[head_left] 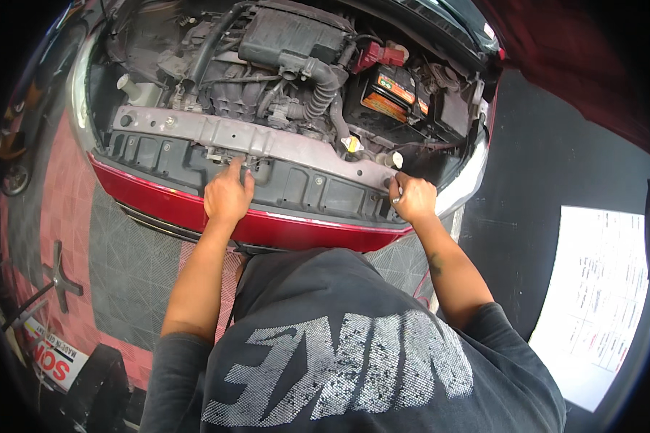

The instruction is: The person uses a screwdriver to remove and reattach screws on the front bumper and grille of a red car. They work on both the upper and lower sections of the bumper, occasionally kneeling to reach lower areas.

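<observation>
- Landmark: the painted crossmember [289, 144], spanning the front of the engine bay. All positions refer to it.
- Work point: the latch [215, 156] sits at the crossmember's front edge, left of its middle, above the black cover panel [296, 184].
- Left grip [228, 196]: in front of the crossmember, forefinger extended to the latch, thumb spread away from it, other fingers curled. I see nothing pinched; whether the fingertip presses or only rests, I cannot tell.
- Right grip [414, 197]: at the crossmember's right end, fingers curled. A small metallic piece [396, 200] shows at my fingers; I cannot tell whether I pinch it or wear it.
- The dark round stop [388, 182] lies on the crossmember's right end, just beside my right fingertips; contact is not clear.
- Judged step: checking the latch by touch, right grip steadying me. Probe with the fingertip pad and use light, even pressure.
- Hold the thumb clear of the latch's moving parts, as a pinch is the likely hazard.
- Bear weight on the crossmember, not on the cover panel or the red bumper [267, 227] ahead of it; both would probably flex or scuff.
- Avoid knocking the yellow-labelled cap [352, 144] at the crossmember's rear edge.
</observation>
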{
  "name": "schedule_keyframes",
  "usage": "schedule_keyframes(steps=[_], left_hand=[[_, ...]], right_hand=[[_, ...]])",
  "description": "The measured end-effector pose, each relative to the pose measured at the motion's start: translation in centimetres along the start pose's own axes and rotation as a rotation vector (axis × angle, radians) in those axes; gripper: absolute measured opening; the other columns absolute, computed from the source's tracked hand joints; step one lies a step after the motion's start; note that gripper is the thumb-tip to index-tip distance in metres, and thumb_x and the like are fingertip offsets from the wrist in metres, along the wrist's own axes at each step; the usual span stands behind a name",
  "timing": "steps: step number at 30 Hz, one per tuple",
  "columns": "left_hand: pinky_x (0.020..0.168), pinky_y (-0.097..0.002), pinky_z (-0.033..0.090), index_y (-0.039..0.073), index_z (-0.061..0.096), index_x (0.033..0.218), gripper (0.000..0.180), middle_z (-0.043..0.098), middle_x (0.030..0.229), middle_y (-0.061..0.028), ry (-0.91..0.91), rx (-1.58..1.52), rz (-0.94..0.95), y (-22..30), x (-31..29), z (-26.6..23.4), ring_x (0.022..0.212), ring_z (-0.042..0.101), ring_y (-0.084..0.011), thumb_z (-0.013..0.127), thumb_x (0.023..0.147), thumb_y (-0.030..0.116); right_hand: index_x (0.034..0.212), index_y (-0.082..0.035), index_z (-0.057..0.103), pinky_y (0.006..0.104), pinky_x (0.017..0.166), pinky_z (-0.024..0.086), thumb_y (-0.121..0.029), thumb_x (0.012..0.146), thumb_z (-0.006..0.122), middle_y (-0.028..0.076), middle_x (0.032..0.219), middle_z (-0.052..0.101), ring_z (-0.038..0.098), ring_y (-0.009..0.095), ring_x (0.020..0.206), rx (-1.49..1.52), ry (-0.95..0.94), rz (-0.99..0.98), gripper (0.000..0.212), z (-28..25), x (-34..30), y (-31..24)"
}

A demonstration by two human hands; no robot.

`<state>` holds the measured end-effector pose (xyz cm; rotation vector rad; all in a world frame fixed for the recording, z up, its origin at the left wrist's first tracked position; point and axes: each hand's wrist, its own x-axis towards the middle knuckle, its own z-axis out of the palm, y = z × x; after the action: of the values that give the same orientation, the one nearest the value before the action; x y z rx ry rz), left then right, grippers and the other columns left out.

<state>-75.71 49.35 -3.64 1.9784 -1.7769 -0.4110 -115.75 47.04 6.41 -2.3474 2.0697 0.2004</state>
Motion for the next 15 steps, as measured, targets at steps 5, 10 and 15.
schedule_keyframes(steps=[5,10,15], left_hand=[[0.08,-0.0567,0.057,0.015,0.065,0.13,0.036,0.076,0.096,-0.0226,-0.042,-0.001,0.023,0.4,0.6,0.1,0.09,0.073,-0.0453,0.067,0.097,0.031],[0.084,-0.055,0.058,0.012,0.064,0.131,0.038,0.077,0.106,-0.0193,-0.064,-0.033,0.02,0.3,0.5,-0.6,0.096,0.073,-0.0427,0.066,0.097,0.029],[0.075,-0.0534,0.056,0.014,0.066,0.13,0.036,0.073,0.087,-0.0171,0.045,-0.142,0.111,-1.7,0.4,0.8,0.082,0.072,-0.0406,0.068,0.096,0.027]], right_hand=[[0.092,-0.012,0.076,0.0516,0.077,0.059,-0.038,0.097,0.063,0.019,0.083,0.076,0.075,0.04,0.084,-0.07,-0.29,-0.095,0.029,-2.3,0.4,0.8],[0.097,-0.016,0.08,0.0492,0.081,0.059,-0.033,0.088,0.075,0.015,0.091,0.078,0.075,0.038,0.09,-0.181,-0.37,-0.287,0.02,-6.4,2.3,2.5],[0.1,-0.01,0.08,0.0472,0.076,0.056,-0.034,0.094,0.075,0.017,0.088,0.076,0.074,0.035,0.085,0.128,-0.049,0.168,0.025,-12.1,-3.5,2.2]])
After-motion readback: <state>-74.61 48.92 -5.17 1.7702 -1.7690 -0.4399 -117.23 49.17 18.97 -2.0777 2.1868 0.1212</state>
